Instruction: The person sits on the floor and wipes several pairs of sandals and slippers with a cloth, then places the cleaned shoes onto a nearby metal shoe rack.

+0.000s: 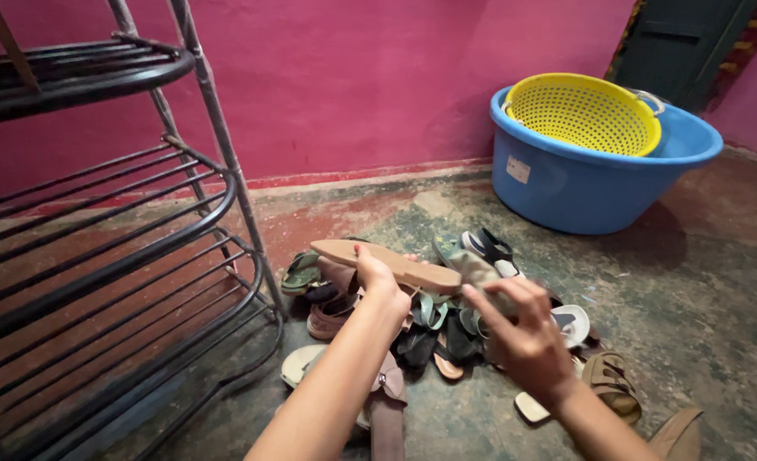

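The single head-worn camera is looking down and forward from close above a pile of footwear point(447, 316) on the floor, facing a pink wall point(353, 77); a black rack point(97, 256) is standing at left.

The heap of mixed sandals and slippers point(447, 329) lies on the floor point(703, 290). Left of the heap stands the black metal-bar shoe rack point(97, 265). Behind the heap to the right sits the blue plastic tub point(583, 183), with the yellow perforated plastic basket point(583, 113) in it. Behind the heap rises the pink wall point(353, 85).
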